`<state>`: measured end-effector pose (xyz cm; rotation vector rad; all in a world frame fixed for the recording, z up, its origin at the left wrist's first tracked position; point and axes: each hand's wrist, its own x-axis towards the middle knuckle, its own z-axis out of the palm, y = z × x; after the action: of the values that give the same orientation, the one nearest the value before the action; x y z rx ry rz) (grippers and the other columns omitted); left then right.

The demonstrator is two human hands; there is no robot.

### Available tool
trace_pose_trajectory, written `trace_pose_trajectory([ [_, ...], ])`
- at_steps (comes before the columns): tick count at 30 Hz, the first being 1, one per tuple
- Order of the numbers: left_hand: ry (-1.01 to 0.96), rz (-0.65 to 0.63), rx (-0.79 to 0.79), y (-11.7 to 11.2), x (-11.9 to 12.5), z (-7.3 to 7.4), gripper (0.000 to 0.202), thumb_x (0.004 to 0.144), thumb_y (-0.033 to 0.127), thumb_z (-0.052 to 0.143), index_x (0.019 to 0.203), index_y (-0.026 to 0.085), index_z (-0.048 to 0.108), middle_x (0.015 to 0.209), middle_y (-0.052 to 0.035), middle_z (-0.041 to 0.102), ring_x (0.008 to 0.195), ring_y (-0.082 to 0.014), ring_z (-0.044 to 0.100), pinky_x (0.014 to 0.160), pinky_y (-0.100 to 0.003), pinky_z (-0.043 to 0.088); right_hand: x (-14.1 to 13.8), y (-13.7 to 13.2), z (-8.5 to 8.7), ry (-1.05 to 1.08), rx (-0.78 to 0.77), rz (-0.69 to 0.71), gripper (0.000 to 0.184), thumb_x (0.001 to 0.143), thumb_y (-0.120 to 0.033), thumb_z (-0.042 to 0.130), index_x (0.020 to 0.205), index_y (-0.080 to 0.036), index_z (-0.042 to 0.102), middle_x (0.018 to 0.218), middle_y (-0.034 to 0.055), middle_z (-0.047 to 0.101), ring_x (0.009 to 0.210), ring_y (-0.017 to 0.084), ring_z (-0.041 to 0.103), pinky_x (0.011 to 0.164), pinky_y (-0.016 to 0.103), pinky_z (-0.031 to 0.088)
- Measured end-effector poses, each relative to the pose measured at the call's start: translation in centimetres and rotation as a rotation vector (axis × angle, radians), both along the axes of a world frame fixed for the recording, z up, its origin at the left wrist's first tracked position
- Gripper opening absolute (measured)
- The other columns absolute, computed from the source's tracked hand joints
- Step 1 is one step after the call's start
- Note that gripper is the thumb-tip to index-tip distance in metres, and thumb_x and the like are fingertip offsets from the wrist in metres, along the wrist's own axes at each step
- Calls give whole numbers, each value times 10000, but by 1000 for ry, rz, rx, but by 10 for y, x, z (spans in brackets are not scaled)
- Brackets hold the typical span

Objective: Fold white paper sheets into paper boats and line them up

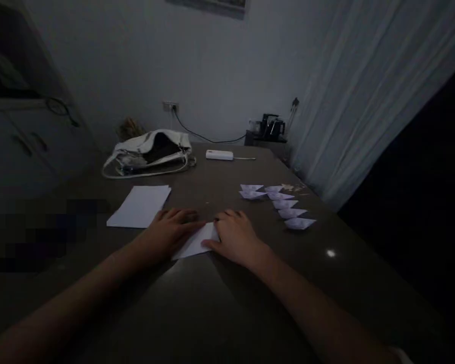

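Note:
A partly folded white paper sheet lies on the dark table in front of me. My left hand rests flat on its left part, fingers spread. My right hand presses down on its right part, thumb at the paper's edge. Both hands hold the sheet against the table. A stack of white paper sheets lies just left of my left hand. To the right, several small folded paper boats sit in a curved row.
A white handbag lies at the table's far left. A white power bank with a cable sits behind the centre. A small dark stand with gear is by the wall. A pale curtain hangs at right.

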<state>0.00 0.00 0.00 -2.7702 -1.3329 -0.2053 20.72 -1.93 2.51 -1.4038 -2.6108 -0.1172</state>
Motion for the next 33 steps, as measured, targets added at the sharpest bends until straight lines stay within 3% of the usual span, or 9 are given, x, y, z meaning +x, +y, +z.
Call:
trace_pose_trajectory([
  [8,22,90,11,-4,-6,15,382,834,220,463,1121,424,609,1362,-18,461,1234,-328,390,959,-607,247,-4,-4,3,-31,-59,-52,461,850,-528,470,975,-135,677,1046,128,646,1051,276,501,917,446,339],
  [16,81,204,98,-12,-15,24,266,797,260,493,899,331,728,1305,-46,530,1232,-356,394,993,-678,131,-4,0,2,-41,-68,-74,385,861,-464,493,979,-145,672,1050,116,646,1047,267,504,903,426,347],
  [20,144,249,85,-13,-19,27,251,770,234,516,854,321,736,1306,-57,534,1237,-348,391,979,-680,168,-4,0,3,-59,-86,-77,353,864,-431,500,954,-139,677,1047,119,645,1044,263,510,887,414,357],
  [27,99,216,70,-13,-17,27,296,759,185,473,864,288,730,1273,-85,548,1212,-351,424,966,-658,228,-3,-1,5,-57,-80,-66,346,864,-420,502,939,-131,676,1034,108,650,1029,270,521,868,417,373],
  [33,58,146,94,-14,-13,26,221,816,303,471,853,226,675,1244,-112,555,1180,-323,458,985,-593,274,-4,-3,2,-43,-59,-58,339,845,-415,528,948,-125,670,1026,112,649,1018,261,526,875,406,373],
])
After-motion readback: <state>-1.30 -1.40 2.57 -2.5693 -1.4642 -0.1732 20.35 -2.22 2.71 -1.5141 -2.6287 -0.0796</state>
